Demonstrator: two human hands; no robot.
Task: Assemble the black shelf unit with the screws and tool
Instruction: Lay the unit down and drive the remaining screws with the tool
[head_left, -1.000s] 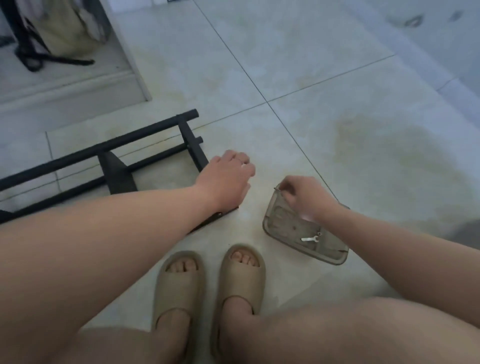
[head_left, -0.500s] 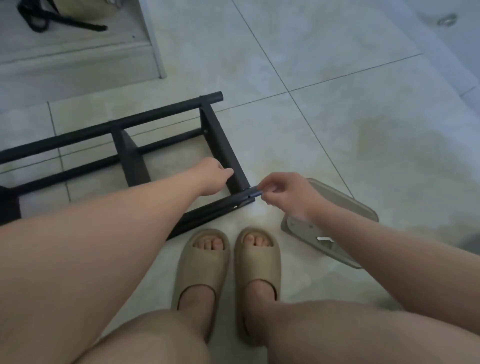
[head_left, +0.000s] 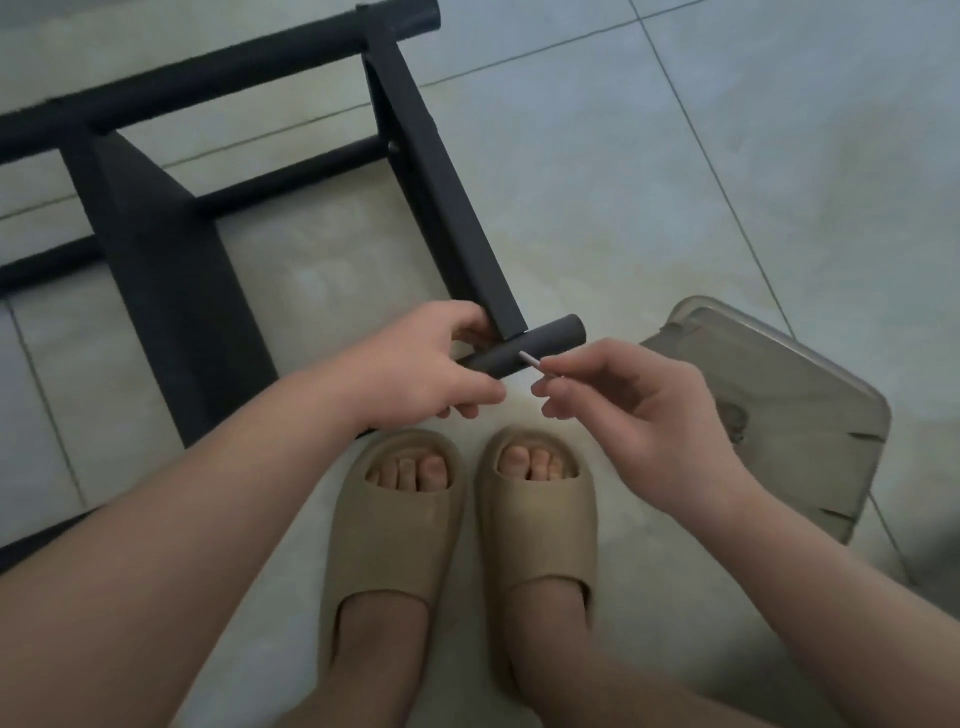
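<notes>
Left hand (head_left: 426, 364) gripping black tube (head_left: 540, 345), right hand (head_left: 639, 410) pinching thin, perhaps metal, tool (head_left: 535, 364)

Both bare forearms reach forward from the bottom corners and converge ahead of the feet. The left hand (head_left: 431, 364) curls palm-down, fingers closed in a grasp. The right hand (head_left: 628, 410) sits just beside it, thumb and forefinger pinched together, other fingers loosely bent.

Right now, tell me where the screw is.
The screw is pinched in the right hand, its tip at the black tube that the left hand steadies, above the sandals.
</notes>
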